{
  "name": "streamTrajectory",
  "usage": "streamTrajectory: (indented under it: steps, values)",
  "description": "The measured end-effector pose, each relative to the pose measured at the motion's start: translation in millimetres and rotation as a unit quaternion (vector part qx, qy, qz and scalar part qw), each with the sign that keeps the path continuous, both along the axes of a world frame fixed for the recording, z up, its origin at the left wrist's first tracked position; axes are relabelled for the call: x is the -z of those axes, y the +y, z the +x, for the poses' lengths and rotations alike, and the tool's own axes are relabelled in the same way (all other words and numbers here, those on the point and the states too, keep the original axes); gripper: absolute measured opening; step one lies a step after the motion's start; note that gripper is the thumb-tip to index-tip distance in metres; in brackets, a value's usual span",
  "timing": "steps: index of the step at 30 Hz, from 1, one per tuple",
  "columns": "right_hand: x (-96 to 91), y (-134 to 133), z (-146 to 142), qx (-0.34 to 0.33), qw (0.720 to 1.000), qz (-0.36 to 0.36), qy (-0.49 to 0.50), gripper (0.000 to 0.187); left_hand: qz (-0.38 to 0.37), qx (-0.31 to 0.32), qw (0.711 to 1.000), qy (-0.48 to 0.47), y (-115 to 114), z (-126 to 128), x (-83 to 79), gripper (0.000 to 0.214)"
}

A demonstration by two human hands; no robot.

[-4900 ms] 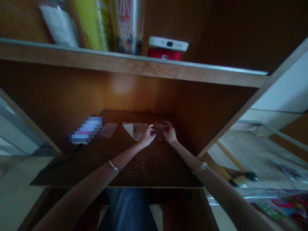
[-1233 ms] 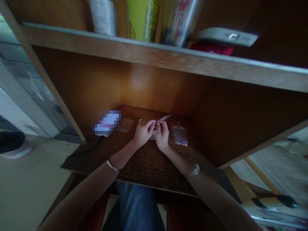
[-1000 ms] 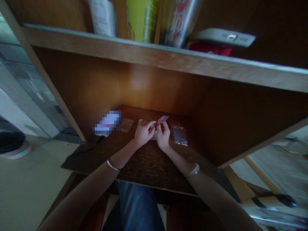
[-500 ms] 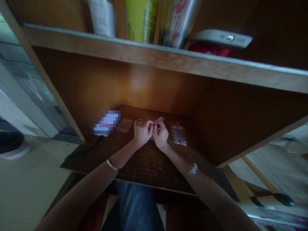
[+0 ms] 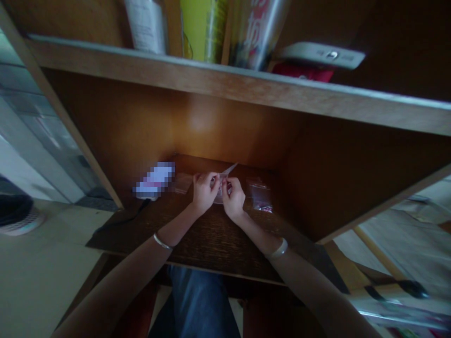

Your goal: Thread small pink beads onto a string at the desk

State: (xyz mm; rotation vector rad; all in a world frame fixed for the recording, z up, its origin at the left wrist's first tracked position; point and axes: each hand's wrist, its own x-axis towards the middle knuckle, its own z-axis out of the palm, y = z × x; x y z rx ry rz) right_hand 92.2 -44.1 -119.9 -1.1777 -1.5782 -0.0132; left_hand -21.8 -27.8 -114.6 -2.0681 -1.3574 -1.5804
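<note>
My left hand [image 5: 202, 191] and my right hand [image 5: 233, 199] meet near the back of a dark wooden desk [image 5: 211, 239]. Both pinch a small clear plastic bag [image 5: 222, 180], whose top edge sticks up between the fingers. What is inside the bag is too small and dim to make out. A second small clear bag [image 5: 260, 193] with something reddish at its bottom lies on the desk just right of my right hand. Another clear bag [image 5: 183, 183] lies flat to the left of my left hand.
A blurred-out object [image 5: 154, 179] with a dark cable sits at the desk's back left. A shelf [image 5: 225, 87] overhead carries books, a white device [image 5: 322, 54] and a red box. The desk's side panels close in left and right. My knees are under the desk.
Since the oldest frame, a filled bag came to rest to the right. Over the last second both hands slid slightly left together, and the bag's top edge tilted up.
</note>
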Motion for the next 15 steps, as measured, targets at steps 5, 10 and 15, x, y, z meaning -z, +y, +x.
streamTrajectory:
  steps: [5, 10, 15]
  values:
    - [0.9, 4.9, 6.4, 0.038, 0.995, 0.016, 0.090, 0.010, 0.028, 0.012, 0.998, 0.062, -4.8, 3.9, -2.1, 0.011]
    - [1.5, 5.2, 7.3, 0.009, 0.997, 0.014, 0.072, 0.010, 0.055, 0.009, 0.993, 0.106, -8.7, 3.7, -5.9, 0.012]
    - [2.5, 7.8, 9.7, -0.017, 0.996, -0.010, 0.084, 0.020, 0.055, 0.003, 0.993, 0.104, -9.6, 3.0, -6.4, 0.012]
